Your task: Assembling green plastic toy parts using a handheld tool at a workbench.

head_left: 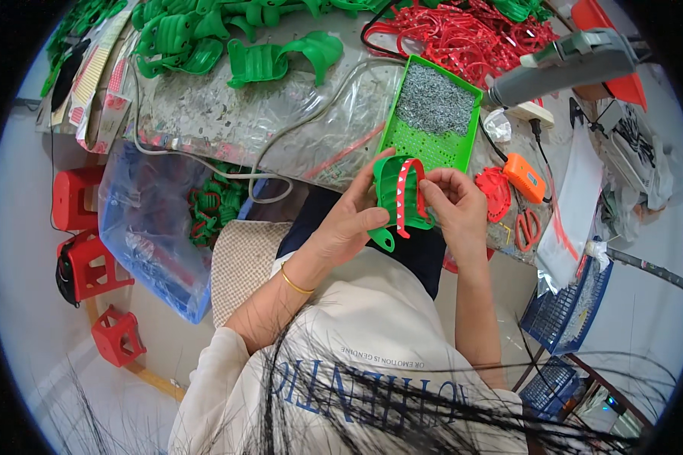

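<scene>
My left hand [340, 232] is wrapped round the left side of a green curved plastic piece [387, 186], which has a small tab with a hole at its lower end. An arched red strip with white tooth shapes [403, 199] lies against the piece's open side. The fingertips of my right hand [463, 212] pinch at the strip's right edge; the exact contact is partly hidden. Just beyond my hands is a bright green tray [430, 157] with a heap of small grey metal parts [436, 98], probably screws.
More green plastic pieces [258, 64] and a pile of red strips [463, 38] cover the back of the table. A grey cable [262, 155] loops over its edge. To the right are an orange box [525, 178], scissors [527, 230] and a grey tool [561, 72]. A plastic-lined blue crate [155, 227] stands left.
</scene>
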`<move>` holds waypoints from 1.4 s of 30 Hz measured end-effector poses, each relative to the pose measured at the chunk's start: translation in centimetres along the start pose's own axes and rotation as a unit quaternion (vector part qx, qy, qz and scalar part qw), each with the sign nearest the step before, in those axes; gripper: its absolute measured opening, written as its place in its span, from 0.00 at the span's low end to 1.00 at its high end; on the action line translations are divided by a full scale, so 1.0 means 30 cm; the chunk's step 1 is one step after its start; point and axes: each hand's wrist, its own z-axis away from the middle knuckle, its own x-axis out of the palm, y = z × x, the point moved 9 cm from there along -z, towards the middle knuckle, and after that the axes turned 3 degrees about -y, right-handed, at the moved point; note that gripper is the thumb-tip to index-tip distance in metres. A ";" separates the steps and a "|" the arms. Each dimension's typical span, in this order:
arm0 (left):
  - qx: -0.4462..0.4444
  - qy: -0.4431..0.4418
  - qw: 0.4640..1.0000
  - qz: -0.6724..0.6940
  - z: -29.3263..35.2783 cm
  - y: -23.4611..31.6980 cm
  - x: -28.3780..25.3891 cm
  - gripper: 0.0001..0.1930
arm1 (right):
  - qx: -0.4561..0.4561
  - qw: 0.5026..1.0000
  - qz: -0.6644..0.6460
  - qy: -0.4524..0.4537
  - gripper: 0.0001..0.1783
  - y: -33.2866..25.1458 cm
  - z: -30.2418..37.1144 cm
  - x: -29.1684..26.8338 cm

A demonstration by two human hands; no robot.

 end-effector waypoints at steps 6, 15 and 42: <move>0.014 -0.002 0.999 -0.041 -0.001 0.020 0.012 0.48 | -0.002 0.999 0.032 0.021 0.06 0.002 0.001 0.000; 0.040 0.009 0.987 -0.158 0.006 0.020 0.003 0.46 | -0.006 0.998 0.047 0.044 0.06 0.020 0.016 0.006; -0.172 -0.126 0.958 0.191 0.090 -0.224 0.080 0.44 | -0.357 0.934 0.021 -0.016 0.33 -0.553 -0.230 -0.221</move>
